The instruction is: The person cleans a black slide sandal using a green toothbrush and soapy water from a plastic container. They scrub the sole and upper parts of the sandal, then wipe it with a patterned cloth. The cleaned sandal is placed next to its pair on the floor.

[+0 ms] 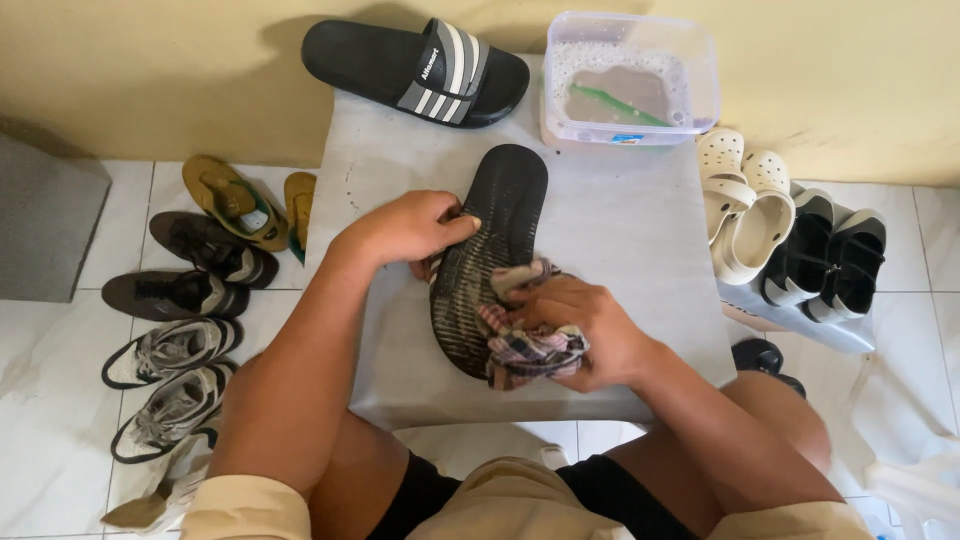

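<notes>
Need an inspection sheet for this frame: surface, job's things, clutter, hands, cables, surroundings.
Surface: grey block, used as a work table; its top shows stains.
Job's things: black slide lying sole-up on the block; plaid cloth pressed against its heel end.
Clutter: second slide with striped strap at the block's back edge; clear tub of soapy water with a green brush in it.
Hands: left hand grips the slide's left edge; right hand holds the cloth bunched on the sole.
Cables: nothing seen.
Surroundings: white tiled floor; yellow wall; shoes in a row on the left; white clogs and black sandals on the right.
</notes>
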